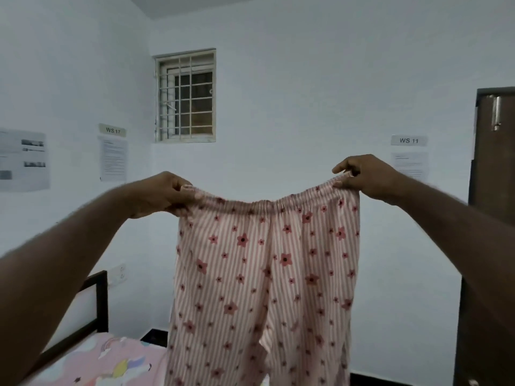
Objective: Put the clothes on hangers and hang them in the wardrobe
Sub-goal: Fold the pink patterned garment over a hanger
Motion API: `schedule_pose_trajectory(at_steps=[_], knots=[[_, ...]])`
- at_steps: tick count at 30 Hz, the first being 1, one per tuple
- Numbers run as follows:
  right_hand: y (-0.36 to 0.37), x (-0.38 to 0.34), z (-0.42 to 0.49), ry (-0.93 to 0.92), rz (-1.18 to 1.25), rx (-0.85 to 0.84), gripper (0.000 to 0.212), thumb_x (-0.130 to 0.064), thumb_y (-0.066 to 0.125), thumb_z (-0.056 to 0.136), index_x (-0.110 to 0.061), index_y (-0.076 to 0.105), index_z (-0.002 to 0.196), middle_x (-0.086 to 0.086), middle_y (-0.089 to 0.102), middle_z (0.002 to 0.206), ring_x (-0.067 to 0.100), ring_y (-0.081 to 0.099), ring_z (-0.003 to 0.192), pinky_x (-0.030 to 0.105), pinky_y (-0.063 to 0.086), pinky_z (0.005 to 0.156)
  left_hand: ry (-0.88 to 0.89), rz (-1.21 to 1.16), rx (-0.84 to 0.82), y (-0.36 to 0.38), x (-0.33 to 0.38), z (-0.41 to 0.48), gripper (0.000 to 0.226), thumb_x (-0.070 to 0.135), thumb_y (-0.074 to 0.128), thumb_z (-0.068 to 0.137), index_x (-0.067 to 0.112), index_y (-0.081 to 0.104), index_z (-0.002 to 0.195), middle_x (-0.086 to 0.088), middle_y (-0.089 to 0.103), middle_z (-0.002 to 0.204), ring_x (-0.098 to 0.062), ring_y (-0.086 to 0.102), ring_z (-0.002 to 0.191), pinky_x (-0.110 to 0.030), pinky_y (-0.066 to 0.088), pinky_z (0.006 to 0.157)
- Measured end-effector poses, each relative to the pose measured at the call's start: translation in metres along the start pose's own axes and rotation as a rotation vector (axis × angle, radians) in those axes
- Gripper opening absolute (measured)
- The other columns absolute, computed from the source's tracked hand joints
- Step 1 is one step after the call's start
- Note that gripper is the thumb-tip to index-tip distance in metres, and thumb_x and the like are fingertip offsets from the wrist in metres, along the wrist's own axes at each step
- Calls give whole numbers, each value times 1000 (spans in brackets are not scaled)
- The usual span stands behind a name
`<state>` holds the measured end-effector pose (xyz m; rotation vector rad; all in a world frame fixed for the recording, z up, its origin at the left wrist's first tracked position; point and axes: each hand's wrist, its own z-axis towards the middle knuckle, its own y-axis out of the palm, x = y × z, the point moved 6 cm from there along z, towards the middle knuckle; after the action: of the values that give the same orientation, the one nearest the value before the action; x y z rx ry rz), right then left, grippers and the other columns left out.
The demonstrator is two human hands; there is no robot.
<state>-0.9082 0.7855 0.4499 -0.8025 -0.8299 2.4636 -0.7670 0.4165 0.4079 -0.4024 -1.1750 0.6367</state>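
A bed (92,355) with a pink printed sheet lies low at left. The left hand (161,195) pinches one end of the striped, flowered pyjama trousers' (264,274) elastic waistband; the right hand (365,175) pinches the other, holding them spread mid-air before the wall.

Wall sign (112,130) reads "WS 17"; another wall sign (408,140) reads "WS 11".

Left hand (164,195) and right hand (365,174) pinching striped floral trousers (264,274) by waistband, held up
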Motion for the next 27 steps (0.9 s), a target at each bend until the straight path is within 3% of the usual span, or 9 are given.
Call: schedule_pose_trajectory(at_steps=[3,5,8,10,13,19,21,24,27], knots=[[-5,-6,-1,-19,43,138,9,-16,76,84,-10,72,90,-5,68,83,5,60,77,19,43,66,33,-12,381,-22,-15,-1,39,32,63,93,-3,62,75,-1,52,55,-10,44,50,-17,35,43],[-3,-1,-2,18,64,182,8,-16,75,85,-10,69,86,-7,66,78,6,58,73,19,41,62,54,-66,520,-26,-25,-3,44,31,62,94,-11,61,79,-5,52,60,-10,44,52,-16,35,44],[13,10,-4,60,-15,104,14,-21,69,90,-8,64,87,-2,63,79,15,56,72,24,40,57,85,8,476,-15,-30,-3,46,31,62,94,0,47,64,-6,39,63,-16,38,61,-25,31,59],[26,18,-7,113,-23,17,17,-23,65,94,-7,60,89,4,63,80,20,55,60,26,41,49,73,41,420,-6,-32,-2,45,29,60,96,11,37,62,-4,30,61,-16,31,59,-26,27,57],[39,29,-13,159,-34,-50,16,-21,65,94,-9,59,86,9,62,85,21,54,46,27,44,41,8,15,327,12,-46,1,45,28,59,96,11,37,61,-1,29,59,-14,31,54,-24,33,52],[66,49,-34,166,16,-84,6,-6,68,90,-1,70,91,16,71,87,31,70,70,36,61,64,-66,-28,370,43,-72,7,34,26,65,93,-1,62,71,-6,49,65,-13,48,59,-21,44,46],[73,57,-55,171,22,-34,4,-4,70,86,-4,71,89,11,72,83,27,70,71,33,59,64,-19,-129,391,54,-84,-4,30,26,66,92,-4,68,84,-9,54,73,-17,52,68,-25,46,54],[111,85,-127,182,-31,53,9,-1,72,81,-7,72,88,4,69,78,21,64,72,28,46,68,11,-164,395,106,-130,-55,17,21,70,88,8,70,77,-5,58,70,-9,51,62,-22,43,55],[190,131,-232,290,-147,-77,12,1,64,82,-4,72,89,10,71,85,22,63,82,27,43,74,-132,-49,229,196,-210,-119,14,22,76,81,19,69,70,10,63,60,2,51,53,-16,43,53]])
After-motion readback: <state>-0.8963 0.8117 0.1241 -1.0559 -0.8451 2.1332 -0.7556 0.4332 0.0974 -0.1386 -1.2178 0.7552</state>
